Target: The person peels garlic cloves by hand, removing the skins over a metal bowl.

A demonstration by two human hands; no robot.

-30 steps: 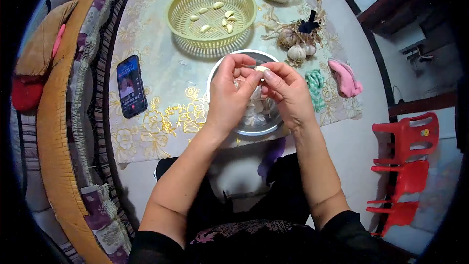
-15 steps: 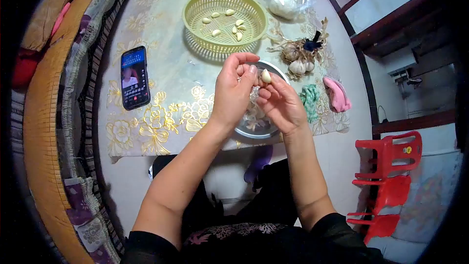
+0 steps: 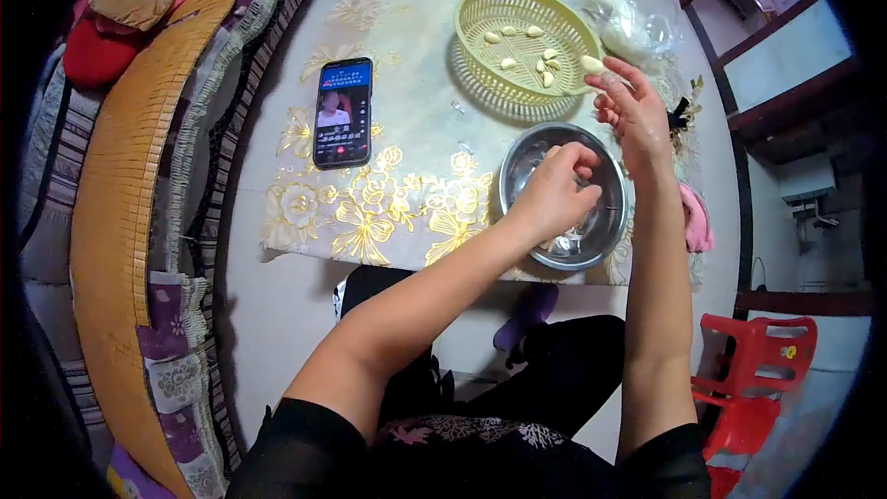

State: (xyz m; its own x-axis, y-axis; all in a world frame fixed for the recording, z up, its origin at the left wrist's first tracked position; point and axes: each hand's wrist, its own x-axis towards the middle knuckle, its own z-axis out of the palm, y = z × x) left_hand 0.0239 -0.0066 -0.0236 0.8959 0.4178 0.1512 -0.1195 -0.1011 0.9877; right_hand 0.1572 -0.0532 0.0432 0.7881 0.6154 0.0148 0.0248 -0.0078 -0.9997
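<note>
A peeled garlic clove (image 3: pixel 592 65) is pinched at the fingertips of my right hand (image 3: pixel 634 111), near the right rim of the yellow-green basket (image 3: pixel 479 83). Several peeled cloves (image 3: pixel 551 65) lie inside that basket. Over the steel bowl (image 3: pixel 610 245), my left hand (image 3: pixel 560 187) hovers with fingers curled and thumb apart from them; no object shows between them. Pale garlic skins (image 3: pixel 565 240) lie in the bowl, partly covered by my left hand. Whole garlic bulbs are mostly hidden behind my right hand, with a dark tie (image 3: pixel 682 116) showing.
A phone (image 3: pixel 343 114) with a lit screen lies on the patterned tablecloth (image 3: pixel 407 185) at the left. Clear plastic bags (image 3: pixel 637 14) sit behind the basket. A pink cloth (image 3: pixel 696 219) is at the table's right side. Red chairs (image 3: pixel 753 360) stand on the floor at right.
My hands have moved apart. The right one has carried the clove up toward the basket, while the left has dropped over the bowl. The whole view has shifted.
</note>
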